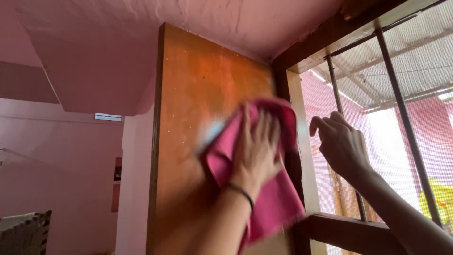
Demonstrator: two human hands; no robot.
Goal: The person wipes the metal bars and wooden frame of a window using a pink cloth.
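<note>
Head view, looking up: left hand [257,151] pressed flat against a pink cloth [264,189], fingers [264,134] spread and laid over the fabric rather than curled round it, pinning it to the orange-brown wooden door panel [198,118]. Blurred at the edges, both hand and cloth, so apparently mid-wipe. Thin dark band [243,193] around the left wrist. Cloth bunched near the panel's right edge, upper corner peeking above the fingertips, lower part hanging loose below the wrist.

Right of the panel, dark wooden frame [302,52] of a window, with vertical metal bars [401,108] and fine mesh [424,61] behind them. Right hand [339,144] raised just beside the frame, at one of the bars; fingers half curled, index bent forward. Cannot tell whether closed on the bar or merely resting near it, since the grip side faces away.

Left of the panel, pink wall [71,156] and a stepped pink ceiling [94,47] above; small high vent window [107,116] well apart from the panel.

Judged from its drape and folds: soft, light, limp, no stiffness at all, likely to slide on the smooth wood unless pressed. Best held with a flat palm over the bunched middle, or by gathering a fold between thumb and fingers near the upper corner; dangling lower edge a poor place to grip, apt to flap free.
</note>
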